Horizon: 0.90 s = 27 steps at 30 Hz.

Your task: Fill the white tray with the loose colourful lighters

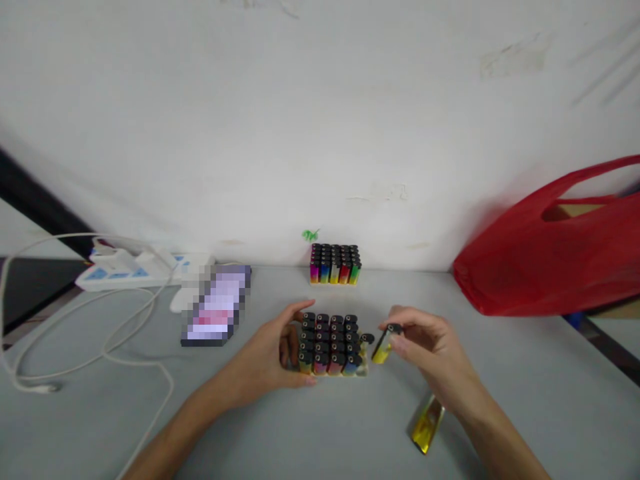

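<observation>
My left hand [273, 353] curves around the left side of a tray of lighters [364, 369], thumb at the front and fingers behind. Black-topped lighters in several colours stand upright in it in rows. In its right-hand column one lighter [367, 339] stands towards the back, and the slots in front of it are bare. Just right of the tray, my right hand [425, 337] pinches a yellow lighter [384, 347] between thumb and fingers, tilted and apart from the tray. A shiny yellow piece, perhaps a wrapper [427, 427], lies below my right wrist, which covers its upper end.
Against the wall stands a second block of lighters [335, 267]. To the left are a blurred-out phone [219, 303], a white power strip [145, 270] and a looping white cable [107, 350]. A red bag [545, 260] sits at the right.
</observation>
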Available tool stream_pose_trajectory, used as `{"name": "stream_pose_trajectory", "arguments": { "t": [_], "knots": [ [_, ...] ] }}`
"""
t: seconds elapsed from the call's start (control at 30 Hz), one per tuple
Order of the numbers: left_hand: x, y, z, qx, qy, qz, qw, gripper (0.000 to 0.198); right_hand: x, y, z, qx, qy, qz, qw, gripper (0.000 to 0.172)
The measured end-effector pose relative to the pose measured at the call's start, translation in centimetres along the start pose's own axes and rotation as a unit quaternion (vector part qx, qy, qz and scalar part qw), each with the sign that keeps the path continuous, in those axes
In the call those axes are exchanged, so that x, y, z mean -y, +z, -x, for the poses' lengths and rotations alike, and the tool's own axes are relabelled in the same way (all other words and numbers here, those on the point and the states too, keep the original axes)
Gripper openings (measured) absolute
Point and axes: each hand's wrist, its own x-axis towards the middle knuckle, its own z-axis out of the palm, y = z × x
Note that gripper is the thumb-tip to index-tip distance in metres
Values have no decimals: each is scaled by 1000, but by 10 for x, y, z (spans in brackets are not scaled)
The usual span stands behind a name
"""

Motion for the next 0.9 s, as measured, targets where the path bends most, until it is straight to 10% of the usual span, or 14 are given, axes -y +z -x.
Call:
{"name": "stream_pose_trajectory", "arguments": {
  "t": [0.9],
  "knots": [
    [2,-1,0,-5,25,-26,999,120,3,7,4,51,-21,177,983,9]
  ]
}}
